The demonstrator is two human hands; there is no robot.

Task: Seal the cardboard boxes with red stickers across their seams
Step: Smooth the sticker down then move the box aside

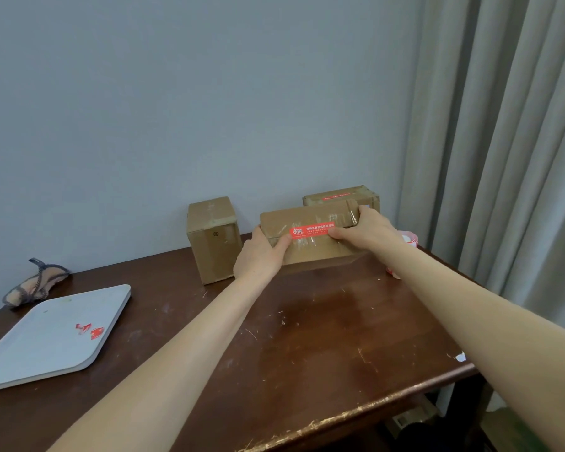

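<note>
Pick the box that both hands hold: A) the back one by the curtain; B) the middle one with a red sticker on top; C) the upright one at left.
B: the left hand and right hand grip the middle box, thumbs at the ends of its red sticker.

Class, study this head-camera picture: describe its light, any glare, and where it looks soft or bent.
Head view: soft, even light, no hard shadows; a pale sheen lies on the table before the box; clear tape beside the red sticker glints; the sticker's small print is too soft to read; the wide lens leans the curtain and stretches the forearms.
</note>
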